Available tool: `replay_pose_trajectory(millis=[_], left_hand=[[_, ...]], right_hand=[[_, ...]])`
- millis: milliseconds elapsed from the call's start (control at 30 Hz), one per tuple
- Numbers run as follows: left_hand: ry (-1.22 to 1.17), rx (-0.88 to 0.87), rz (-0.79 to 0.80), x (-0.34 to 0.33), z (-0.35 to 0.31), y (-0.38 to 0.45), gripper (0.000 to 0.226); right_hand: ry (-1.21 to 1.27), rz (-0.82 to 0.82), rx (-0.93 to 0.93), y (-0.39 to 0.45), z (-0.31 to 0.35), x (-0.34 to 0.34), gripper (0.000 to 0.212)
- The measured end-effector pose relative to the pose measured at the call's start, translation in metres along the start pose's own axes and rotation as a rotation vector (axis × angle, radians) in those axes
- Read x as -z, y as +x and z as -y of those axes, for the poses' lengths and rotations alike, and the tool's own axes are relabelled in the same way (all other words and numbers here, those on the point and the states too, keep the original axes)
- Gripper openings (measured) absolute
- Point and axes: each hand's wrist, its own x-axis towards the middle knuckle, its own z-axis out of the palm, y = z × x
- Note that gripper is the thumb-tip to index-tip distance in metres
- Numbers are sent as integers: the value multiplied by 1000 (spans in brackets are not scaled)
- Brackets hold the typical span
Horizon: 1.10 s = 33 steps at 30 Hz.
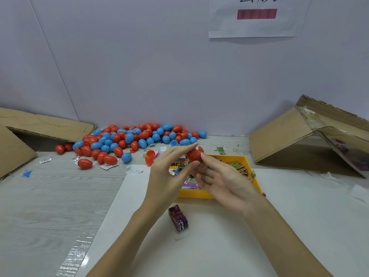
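A red egg (193,154) is held in the middle of the frame, just above the far left corner of a yellow tray (197,195) of small printed packets (237,166). It is pinched between the long fingers and the thumb of the left hand (169,172). The right hand (221,180) is set against its right side with a fingertip, the other fingers being loosely curled. Whether that hand shares the grip or only touches cannot be told. Whether the two shells are fully snapped together is hidden by the fingers.

The main risk is judged to be a slip. The shell is smooth and rounded and is held only at the fingertips, so a squeeze applied off-centre could shoot it out. It could then drop into the tray or roll off across the bench (50,196) towards the heap of red and blue eggs (129,140) at upper centre, where it would be lost among the others.

If the halves are pressed together askew, the seam may be left partly open, or a packet edge may be trapped in it. An opened red shell (150,156) lies just left of the hands and could be knocked by the left wrist. The purple bundle (178,219) lower down is well apart from the hands and is thought to be out of danger.
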Motion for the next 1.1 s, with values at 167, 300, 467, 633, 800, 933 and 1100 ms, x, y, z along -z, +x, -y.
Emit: replay_pose_trajectory(millis=[167, 300, 467, 633, 800, 933, 1100], left_hand=[[66, -49, 38, 1, 0, 1, 46], [50, 22, 32, -2, 1, -1, 51], [3, 52, 31, -1, 1, -1, 40], [-67, 63, 32, -3, -2, 0, 36], [-121, 64, 35, -2, 0, 0, 32], [-113, 58, 21, -4, 0, -1, 32], [-39, 73, 32, -4, -4, -2, 34]], right_hand=[[132, 16, -109, -2, 1, -3, 28], [158, -2, -130, -2, 0, -4, 33], [183, -20, -154, -1, -3, -6, 34], [206, -29, -166, -1, -4, -7, 32], [208, -36, -164, -1, -5, -8, 43], [211, -43, -157, -2, -5, -9, 45], [157, -24, -119, -2, -6, -10, 48]])
